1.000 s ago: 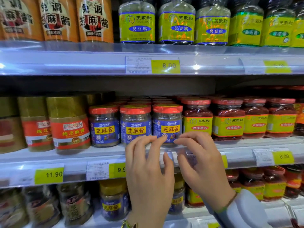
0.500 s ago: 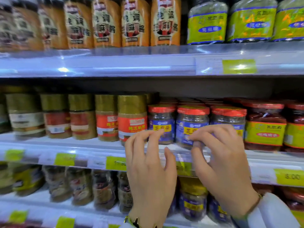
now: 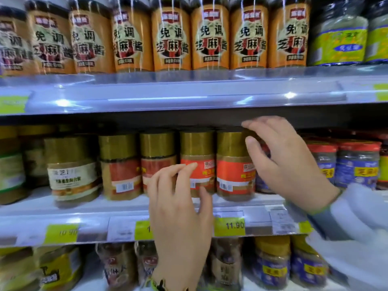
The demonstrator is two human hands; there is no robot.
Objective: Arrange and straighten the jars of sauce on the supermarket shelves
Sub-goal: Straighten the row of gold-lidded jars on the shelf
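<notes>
On the middle shelf [image 3: 130, 206] stands a row of gold-lidded sauce jars with red labels. My left hand [image 3: 180, 208] is raised in front of the third red-label jar [image 3: 204, 164], with loosely curved fingers and the thumb touching its lower front. My right hand [image 3: 283, 164] reaches to the rightmost red-label jar [image 3: 233, 175]. Its thumb rests against the right side of that jar's gold lid [image 3: 230, 143] and a finger stretches over the top. Neither hand plainly wraps a jar. Blue-label jars with red lids [image 3: 357, 164] stand to the right, partly hidden by my right hand.
Tall orange-label jars [image 3: 210, 36] fill the top shelf, with green-label jars [image 3: 338, 36] at their right. A cream-label jar [image 3: 71, 175] stands left on the middle shelf. Price tags such as 11.90 [image 3: 230, 225] line the shelf edge. More jars [image 3: 270, 265] sit on the bottom shelf.
The view has swung left along the shelf. Both hands moved from the blue-label jars to the gold-lidded red-label jars, and my right hand rose to lid height.
</notes>
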